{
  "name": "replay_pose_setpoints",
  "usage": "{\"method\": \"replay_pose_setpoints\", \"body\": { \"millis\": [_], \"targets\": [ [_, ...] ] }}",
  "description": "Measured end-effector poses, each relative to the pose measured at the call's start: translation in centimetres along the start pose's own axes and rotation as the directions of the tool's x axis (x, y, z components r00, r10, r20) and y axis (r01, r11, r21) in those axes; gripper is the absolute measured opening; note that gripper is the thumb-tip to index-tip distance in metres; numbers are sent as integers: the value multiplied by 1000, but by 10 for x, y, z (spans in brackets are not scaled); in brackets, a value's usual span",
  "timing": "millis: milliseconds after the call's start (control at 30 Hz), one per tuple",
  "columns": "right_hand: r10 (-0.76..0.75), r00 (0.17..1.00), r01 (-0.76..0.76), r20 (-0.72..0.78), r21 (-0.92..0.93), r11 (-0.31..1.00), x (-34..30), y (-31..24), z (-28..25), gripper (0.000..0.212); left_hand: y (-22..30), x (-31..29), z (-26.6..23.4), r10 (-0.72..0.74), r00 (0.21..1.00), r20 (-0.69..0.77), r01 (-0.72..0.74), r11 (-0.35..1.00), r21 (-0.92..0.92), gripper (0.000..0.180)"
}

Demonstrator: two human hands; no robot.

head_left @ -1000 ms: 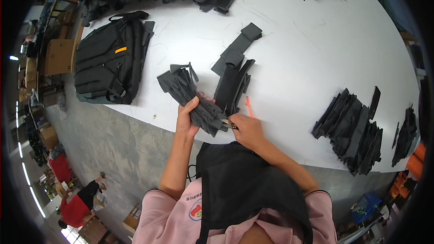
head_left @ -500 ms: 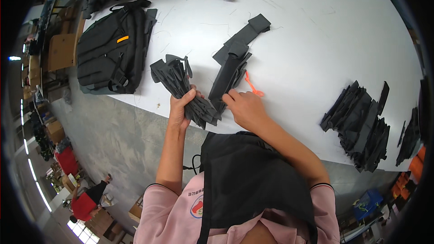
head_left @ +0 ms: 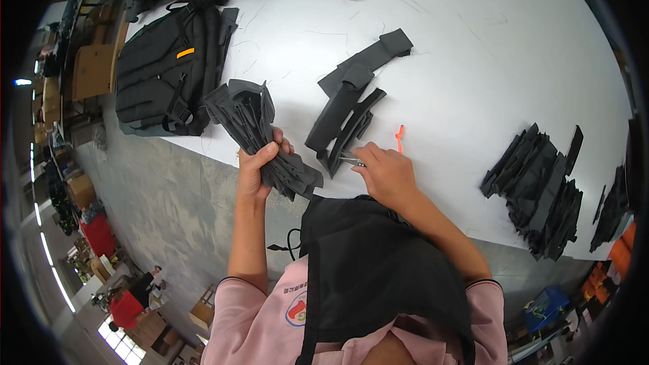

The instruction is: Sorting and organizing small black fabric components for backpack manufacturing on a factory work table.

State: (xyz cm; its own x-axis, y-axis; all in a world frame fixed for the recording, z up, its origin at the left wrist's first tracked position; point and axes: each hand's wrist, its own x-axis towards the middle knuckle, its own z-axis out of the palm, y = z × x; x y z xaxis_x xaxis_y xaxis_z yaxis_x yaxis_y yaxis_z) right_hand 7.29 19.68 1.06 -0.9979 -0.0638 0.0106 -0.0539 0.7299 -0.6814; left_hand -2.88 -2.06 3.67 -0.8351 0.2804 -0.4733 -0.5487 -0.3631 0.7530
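Clasping a bundle of dark fabric strips (head_left: 245,123) in the closed left grip (head_left: 259,162), over the near edge of the surface (head_left: 473,88). Holding metal snips (head_left: 349,159) in the curled right grip (head_left: 384,170), beside loose strips (head_left: 334,115), near an orange cord (head_left: 399,138).

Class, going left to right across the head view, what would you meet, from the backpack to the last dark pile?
Black backpack → left hand holding a bundle of dark strips → right hand → large dark pile → narrower dark pile.

Dark grey strips (head_left: 240,118), white table (head_left: 466,81), black backpack (head_left: 152,71) with orange tag (head_left: 185,53), orange cord (head_left: 399,138), black apron (head_left: 378,250), pink shirt (head_left: 236,318)
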Motion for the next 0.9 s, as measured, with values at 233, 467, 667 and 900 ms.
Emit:
{"method": "replay_pose_setpoints", "body": {
  "millis": [233,467,667,900],
  "targets": [
    [-114,990,117,82,-28,993,13,-14,0,22,2,-1,8,19,1000,7,-19,1000,9,39],
    [-238,959,249,153,-57,967,5,-15,11,18,1,-3,6,15,1000,1,-16,999,37,39],
    [-181,977,187,116,-41,981,-1,-6,21,15,5,-4,6,5,1000,-13,-5,1000,25,39],
    [197,966,-176,-165,136,975,-10,25,-7,35,7,-11,12,-162,986,-40,166,937,307,30]
  ]
}}
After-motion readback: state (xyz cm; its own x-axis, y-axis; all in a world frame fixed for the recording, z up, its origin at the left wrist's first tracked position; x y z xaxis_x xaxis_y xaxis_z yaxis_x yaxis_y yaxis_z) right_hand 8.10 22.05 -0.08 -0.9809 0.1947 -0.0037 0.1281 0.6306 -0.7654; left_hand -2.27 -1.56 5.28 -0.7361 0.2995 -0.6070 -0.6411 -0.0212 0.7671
